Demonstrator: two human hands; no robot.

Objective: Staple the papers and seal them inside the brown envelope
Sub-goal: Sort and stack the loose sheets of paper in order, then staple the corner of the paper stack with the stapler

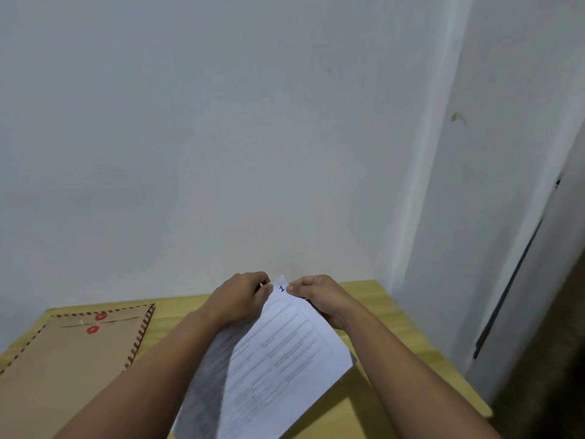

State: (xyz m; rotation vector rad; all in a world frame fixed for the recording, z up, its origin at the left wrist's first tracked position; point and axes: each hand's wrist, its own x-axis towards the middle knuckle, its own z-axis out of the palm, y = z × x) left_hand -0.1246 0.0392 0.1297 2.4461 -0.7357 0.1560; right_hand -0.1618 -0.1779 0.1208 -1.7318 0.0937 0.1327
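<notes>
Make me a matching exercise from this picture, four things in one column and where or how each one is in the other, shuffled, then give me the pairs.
Things:
1. papers
2. brown envelope
3. left hand
4. right hand

States:
A. lying flat on the table's left side
B. pinching the papers' top corner from the right
C. held up off the table
D. pinching the papers' top corner from the left

Pairs: 1-C, 2-A, 3-D, 4-B

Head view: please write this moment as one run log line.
left hand: pinching papers top corner | right hand: same corner | brown envelope: flat on table, flap closed | stapler: not visible
</notes>
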